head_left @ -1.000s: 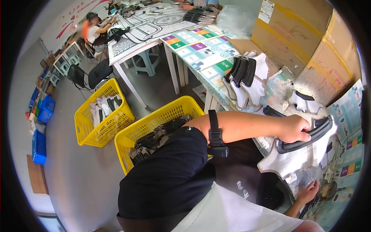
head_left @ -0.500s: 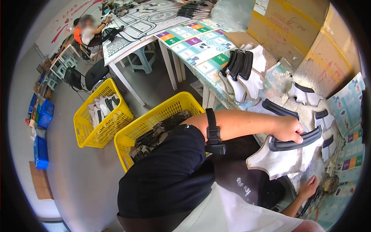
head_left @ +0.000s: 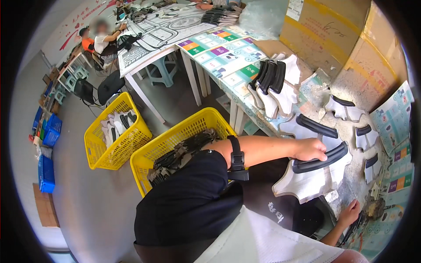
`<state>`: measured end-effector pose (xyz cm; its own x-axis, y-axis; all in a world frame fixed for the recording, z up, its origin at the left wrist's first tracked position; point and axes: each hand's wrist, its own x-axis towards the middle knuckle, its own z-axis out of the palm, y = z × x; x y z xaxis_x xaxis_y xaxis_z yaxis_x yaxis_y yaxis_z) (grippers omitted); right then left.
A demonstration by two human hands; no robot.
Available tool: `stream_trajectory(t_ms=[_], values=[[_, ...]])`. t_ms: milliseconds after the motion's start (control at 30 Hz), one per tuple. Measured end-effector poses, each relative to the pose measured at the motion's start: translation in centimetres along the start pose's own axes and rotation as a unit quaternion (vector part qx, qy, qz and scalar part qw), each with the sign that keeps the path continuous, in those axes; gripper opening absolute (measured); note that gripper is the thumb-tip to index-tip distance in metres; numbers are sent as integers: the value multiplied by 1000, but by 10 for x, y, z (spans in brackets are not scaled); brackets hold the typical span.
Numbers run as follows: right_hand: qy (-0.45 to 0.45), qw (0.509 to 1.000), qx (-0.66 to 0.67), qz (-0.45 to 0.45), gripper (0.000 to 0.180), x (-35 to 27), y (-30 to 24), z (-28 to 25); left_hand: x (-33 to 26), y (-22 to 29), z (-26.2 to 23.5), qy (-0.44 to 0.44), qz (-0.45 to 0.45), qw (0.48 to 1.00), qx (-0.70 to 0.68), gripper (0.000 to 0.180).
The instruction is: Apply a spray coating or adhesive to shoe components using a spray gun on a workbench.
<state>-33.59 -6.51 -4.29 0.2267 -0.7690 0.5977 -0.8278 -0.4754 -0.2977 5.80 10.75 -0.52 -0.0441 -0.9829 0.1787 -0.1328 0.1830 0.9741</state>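
Note:
My left hand point(head_left: 310, 149) reaches across with its fingers curled at the upper edge of a flat white shoe upper point(head_left: 302, 184), which carries a black padded collar strip point(head_left: 320, 158). The upper slants over the near edge of the worktable. Just behind it lies another white upper with a black collar strip point(head_left: 317, 127). Farther down, at the table's near right, my right hand point(head_left: 349, 213) has bent fingers beside something dark; what it holds, if anything, is hidden. Smaller white pieces with black strips point(head_left: 345, 114) point(head_left: 367, 139) lie to the right.
A stack of white uppers point(head_left: 287, 101) sits farther back on the table, before large cardboard boxes point(head_left: 324, 30). Two yellow baskets point(head_left: 210, 115) point(head_left: 98, 151) with pieces inside stand on the floor at left. People sit at a white table point(head_left: 153, 46) far left.
My left hand and the white upper have moved a little to the left. The right hand stays in about the same place.

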Motion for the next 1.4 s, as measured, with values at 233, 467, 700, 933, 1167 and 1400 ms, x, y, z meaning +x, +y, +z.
stream_trajectory(t_ms=[233, 467, 700, 933, 1167, 1400], values=[[-7, 1000, 0, 15, 33, -1, -1, -2, -17, -17, 9, 25, 44, 994, -95, 23], [-1, 1000, -14, 6, 34, 0, -3, -1, -26, -17, 11, 35, 67, 987, -143, 23], [-3, 1000, -16, -3, 33, 0, -6, -4, -25, -20, 11, 32, 78, 992, -97, 25], [12, 1000, -4, -15, 32, -1, -7, -2, -26, -20, 12, 36, 79, 990, -115, 25], [-8, 1000, -16, -1, 32, 0, -7, -2, -27, -18, 12, 39, 76, 989, -123, 25], [-1, 1000, -16, -7, 32, 0, -4, -2, -26, -16, 12, 31, 73, 991, -104, 25]])
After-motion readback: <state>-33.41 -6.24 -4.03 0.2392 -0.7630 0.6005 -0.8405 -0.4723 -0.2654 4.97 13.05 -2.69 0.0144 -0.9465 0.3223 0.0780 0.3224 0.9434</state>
